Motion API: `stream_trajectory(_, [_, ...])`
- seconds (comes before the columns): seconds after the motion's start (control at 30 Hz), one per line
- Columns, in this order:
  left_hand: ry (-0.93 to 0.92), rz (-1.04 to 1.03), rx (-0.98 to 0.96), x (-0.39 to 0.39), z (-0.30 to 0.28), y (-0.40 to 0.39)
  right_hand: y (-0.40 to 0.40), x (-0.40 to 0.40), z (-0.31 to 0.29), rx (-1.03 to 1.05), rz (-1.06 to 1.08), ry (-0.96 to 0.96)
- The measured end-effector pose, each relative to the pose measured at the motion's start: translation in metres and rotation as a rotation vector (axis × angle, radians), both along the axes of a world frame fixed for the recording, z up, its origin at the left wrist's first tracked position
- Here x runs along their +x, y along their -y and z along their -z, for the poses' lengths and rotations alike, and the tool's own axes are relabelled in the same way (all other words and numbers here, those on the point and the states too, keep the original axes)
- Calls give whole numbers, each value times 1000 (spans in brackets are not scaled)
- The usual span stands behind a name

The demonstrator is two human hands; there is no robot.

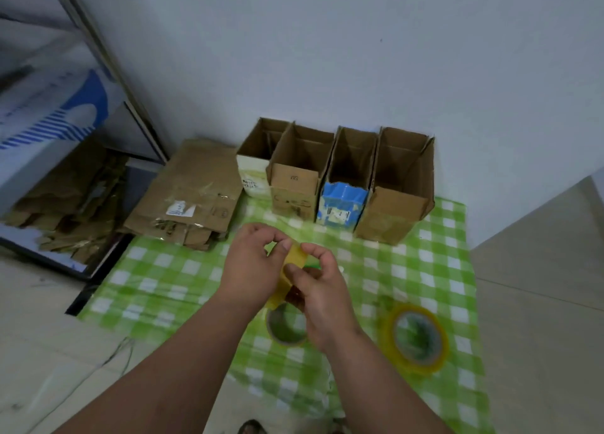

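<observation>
Both hands pinching tape roll (294, 257) above middle of checkered cloth (163, 286). Left hand (251, 263) gripping its left side, right hand (322, 290) picking at upper rim, likely hunting tape end. Roll standing on edge between them. Open boxes (294, 188) sitting straight ahead along cloth's far edge, left hand slightly nearer.

Green-and-white checked cloth (163, 270), yellowish tape roll (415, 339), brown cartons (392, 198), one blue-fronted box (343, 201)
</observation>
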State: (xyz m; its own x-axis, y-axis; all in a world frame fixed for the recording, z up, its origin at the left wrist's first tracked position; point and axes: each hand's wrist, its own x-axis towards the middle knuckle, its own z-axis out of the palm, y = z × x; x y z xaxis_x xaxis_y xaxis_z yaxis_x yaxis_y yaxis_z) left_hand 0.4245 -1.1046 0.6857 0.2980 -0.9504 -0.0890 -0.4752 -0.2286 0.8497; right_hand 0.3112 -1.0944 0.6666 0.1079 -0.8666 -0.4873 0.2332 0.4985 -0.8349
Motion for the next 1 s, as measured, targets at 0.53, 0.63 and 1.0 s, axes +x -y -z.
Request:
stream_trajectory(0.53, [-386, -191, 1, 72, -25, -50, -27, 66, -23, -194, -148, -376])
stream_trajectory(0.63, [-452, -192, -14, 73, -29, -48, -29, 68, -25, -178, -87, -325])
stream_trajectory(1.0, [-292, -103, 53, 76, -25, -34, -16, 69, -19, -142, -150, -356])
